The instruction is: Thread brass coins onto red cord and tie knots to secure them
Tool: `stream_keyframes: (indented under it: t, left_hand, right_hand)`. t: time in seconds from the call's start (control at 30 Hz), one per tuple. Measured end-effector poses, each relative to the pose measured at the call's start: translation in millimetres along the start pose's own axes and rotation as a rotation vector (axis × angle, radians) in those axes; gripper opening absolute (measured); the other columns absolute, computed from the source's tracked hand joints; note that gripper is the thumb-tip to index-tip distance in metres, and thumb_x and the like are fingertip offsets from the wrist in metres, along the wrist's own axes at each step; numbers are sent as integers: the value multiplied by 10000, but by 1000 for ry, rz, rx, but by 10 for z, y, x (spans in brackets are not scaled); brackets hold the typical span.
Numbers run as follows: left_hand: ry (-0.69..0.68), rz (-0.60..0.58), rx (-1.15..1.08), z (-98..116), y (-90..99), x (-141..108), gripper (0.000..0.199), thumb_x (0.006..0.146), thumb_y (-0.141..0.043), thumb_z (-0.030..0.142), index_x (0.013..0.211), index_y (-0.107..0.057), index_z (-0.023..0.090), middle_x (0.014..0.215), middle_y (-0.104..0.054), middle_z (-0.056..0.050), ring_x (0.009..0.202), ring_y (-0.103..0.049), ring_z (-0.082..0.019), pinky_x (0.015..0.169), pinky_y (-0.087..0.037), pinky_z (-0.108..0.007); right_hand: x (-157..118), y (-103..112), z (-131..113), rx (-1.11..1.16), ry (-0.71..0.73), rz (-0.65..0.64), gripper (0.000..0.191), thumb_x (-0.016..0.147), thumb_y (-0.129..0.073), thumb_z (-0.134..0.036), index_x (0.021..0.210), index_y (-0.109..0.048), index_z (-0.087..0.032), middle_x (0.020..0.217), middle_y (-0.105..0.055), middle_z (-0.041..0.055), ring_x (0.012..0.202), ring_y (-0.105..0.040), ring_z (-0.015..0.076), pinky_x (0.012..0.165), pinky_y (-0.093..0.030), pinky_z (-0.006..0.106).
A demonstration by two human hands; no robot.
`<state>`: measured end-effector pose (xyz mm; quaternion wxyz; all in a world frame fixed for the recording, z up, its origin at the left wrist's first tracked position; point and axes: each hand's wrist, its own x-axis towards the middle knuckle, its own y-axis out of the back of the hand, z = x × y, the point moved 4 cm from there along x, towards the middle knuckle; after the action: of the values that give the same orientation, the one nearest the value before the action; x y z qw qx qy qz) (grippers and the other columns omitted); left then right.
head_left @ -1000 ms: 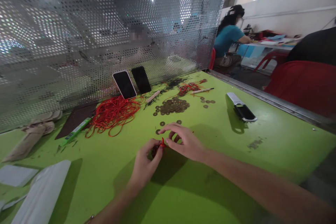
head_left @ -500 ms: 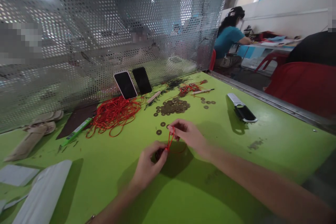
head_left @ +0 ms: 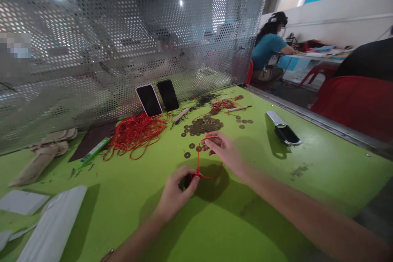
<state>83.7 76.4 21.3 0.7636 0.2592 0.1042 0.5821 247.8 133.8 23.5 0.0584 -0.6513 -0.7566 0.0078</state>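
Low over the green table, my left hand [head_left: 176,188] pinches a small bundle with a red knot, and dark coins show partly inside the fingers. A red cord [head_left: 198,155] rises from that knot to my right hand [head_left: 219,147], whose thumb and fingers are closed on it. The cord's loose end curves to the right below my right hand. Just behind the hands lie a few single coins [head_left: 187,155] and a pile of brass-coloured coins with holes [head_left: 204,125].
A red cord heap [head_left: 136,131], a green cutter [head_left: 92,153] and two phones [head_left: 149,100] are at the left and back. A magnifier [head_left: 284,129] lies right. A perforated metal screen [head_left: 123,28] borders the table [head_left: 123,221]. A person [head_left: 267,45] sits beyond.
My right hand has moved slightly up and right, drawing the cord out longer from the knot. The cord's loose end now arcs out to the right. My left hand keeps its hold.
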Motion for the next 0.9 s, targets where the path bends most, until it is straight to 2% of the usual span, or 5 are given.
stream_keyframes:
  t: [0.13, 0.27, 0.37, 0.57, 0.9]
  left_hand:
    - [121, 130, -128, -75, 79, 15, 192, 805, -544, 342, 827, -631, 172, 781, -645, -35, 743, -573, -174, 661, -437, -263]
    - [132, 184, -202, -108, 101, 17, 195, 799, -554, 345, 819, -635, 169, 755, -643, -24, 719, -564, -166, 644, -428, -250]
    - [119, 205, -211, -115, 92, 5, 203, 802, -551, 353, 814, -630, 166, 736, -632, -18, 706, -551, -160, 636, -418, -245]
    - [137, 231, -238, -110, 65, -19, 239, 820, -522, 370, 813, -624, 155, 772, -642, -34, 753, -566, -179, 684, -424, -269]
    - [122, 272, -284, -129, 39, -35, 228, 845, -496, 356, 834, -615, 162, 773, -619, -22, 766, -555, -168, 699, -415, -262]
  right_hand:
    - [-118, -95, -150, -313, 215, -49, 356, 827, -559, -366, 1137, -453, -225, 1089, -555, 72, 906, -567, 172, 702, -491, 303]
    - [-235, -239, -182, -589, 370, -235, 173, 856, -528, -341, 938, -568, -194, 950, -591, 52, 919, -541, 187, 817, -438, 349]
    - [-275, -288, -165, -668, 425, -258, 174, 864, -521, -337, 856, -589, -176, 919, -586, 59, 944, -527, 200, 830, -419, 351]
    - [-290, -341, -123, -684, 404, -263, 165, 879, -498, -280, 824, -606, -168, 949, -569, 81, 940, -531, 203, 812, -439, 345]
    - [-330, -387, -35, -634, 316, -286, 187, 881, -460, -288, 792, -582, -177, 1049, -526, 114, 1005, -546, 220, 811, -501, 352]
